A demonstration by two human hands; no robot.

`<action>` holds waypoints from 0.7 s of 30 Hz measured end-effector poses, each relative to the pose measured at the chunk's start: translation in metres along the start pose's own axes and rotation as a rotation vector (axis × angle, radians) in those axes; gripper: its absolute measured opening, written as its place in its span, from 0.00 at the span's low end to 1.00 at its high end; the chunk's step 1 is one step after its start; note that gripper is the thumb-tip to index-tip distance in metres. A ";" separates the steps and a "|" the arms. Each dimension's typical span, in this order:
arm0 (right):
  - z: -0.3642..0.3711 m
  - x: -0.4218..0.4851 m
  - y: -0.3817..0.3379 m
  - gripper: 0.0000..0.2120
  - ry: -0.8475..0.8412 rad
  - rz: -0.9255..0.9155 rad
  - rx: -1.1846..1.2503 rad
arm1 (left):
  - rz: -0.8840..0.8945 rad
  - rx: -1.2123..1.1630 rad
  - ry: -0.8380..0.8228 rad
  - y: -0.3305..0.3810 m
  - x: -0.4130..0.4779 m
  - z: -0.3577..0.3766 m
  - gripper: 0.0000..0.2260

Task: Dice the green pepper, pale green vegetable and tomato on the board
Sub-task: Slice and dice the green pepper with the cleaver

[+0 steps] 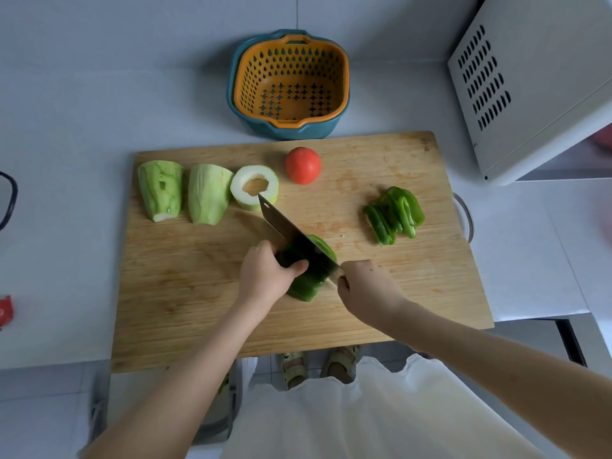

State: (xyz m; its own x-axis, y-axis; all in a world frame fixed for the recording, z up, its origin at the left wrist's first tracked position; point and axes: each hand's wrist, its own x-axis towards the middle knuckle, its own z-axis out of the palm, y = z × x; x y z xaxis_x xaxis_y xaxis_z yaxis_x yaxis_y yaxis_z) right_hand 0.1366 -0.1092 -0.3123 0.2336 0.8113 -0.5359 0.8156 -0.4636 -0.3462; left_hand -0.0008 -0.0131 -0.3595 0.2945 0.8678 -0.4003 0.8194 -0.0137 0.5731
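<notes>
On the wooden cutting board (185, 293), my left hand (268, 273) grips a green pepper piece (306, 286) near the middle. My right hand (367, 289) holds the handle of a cleaver (288, 228), whose blade lies across the pepper and points toward the far left. A pile of green pepper strips (394, 215) sits to the right. Three pale green vegetable pieces lie along the far left: two peeled chunks (161, 190) (208, 197) and a hollow ring (255, 187). A whole red tomato (303, 165) rests near the board's far edge.
An orange strainer basket (291, 77) nested in a teal bowl stands behind the board. A white appliance (536, 81) fills the far right. The board overhangs the counter's front edge. A dark looped object (8, 200) and a red item (6, 309) sit at the left edge.
</notes>
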 end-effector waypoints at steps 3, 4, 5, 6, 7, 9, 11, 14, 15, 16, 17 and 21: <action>0.005 0.001 0.003 0.16 0.025 -0.006 0.064 | 0.016 -0.034 0.011 -0.004 0.000 0.001 0.20; 0.003 -0.001 0.004 0.15 0.026 -0.006 0.083 | 0.024 -0.037 0.013 -0.006 0.000 0.001 0.20; 0.001 -0.003 0.005 0.15 0.027 0.000 0.100 | 0.034 -0.038 0.013 -0.007 0.000 0.002 0.20; -0.002 -0.006 0.005 0.15 0.031 0.004 0.107 | 0.048 -0.047 0.016 -0.008 0.000 0.003 0.20; -0.006 -0.010 0.006 0.16 0.039 0.005 0.103 | 0.063 -0.064 0.022 -0.008 -0.001 0.003 0.19; -0.014 -0.020 0.007 0.16 0.052 0.003 0.070 | 0.084 -0.105 0.033 -0.009 -0.002 0.003 0.19; -0.020 -0.028 0.009 0.17 0.045 -0.009 0.029 | 0.110 -0.144 0.034 -0.010 -0.003 0.004 0.20; -0.023 -0.032 0.008 0.17 0.016 -0.020 -0.045 | 0.137 -0.161 0.033 -0.009 -0.005 0.003 0.18; -0.023 -0.033 0.008 0.17 0.012 -0.019 -0.058 | 0.138 -0.160 0.035 -0.009 -0.004 0.003 0.17; -0.023 -0.034 0.008 0.17 0.007 -0.018 -0.070 | 0.137 -0.157 0.037 -0.009 -0.004 0.003 0.16; -0.023 -0.036 0.007 0.17 0.003 -0.017 -0.084 | 0.130 -0.157 0.037 -0.009 -0.004 0.003 0.16; -0.025 -0.039 0.004 0.17 -0.012 -0.011 -0.119 | 0.109 -0.166 0.027 -0.011 -0.001 0.005 0.15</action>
State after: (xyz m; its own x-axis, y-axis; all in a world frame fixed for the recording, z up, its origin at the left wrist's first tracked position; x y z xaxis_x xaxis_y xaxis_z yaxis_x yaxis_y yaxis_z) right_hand 0.1437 -0.1334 -0.2738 0.2189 0.8113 -0.5421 0.8751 -0.4089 -0.2586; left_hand -0.0082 -0.0163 -0.3690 0.3619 0.8786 -0.3115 0.6902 -0.0279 0.7230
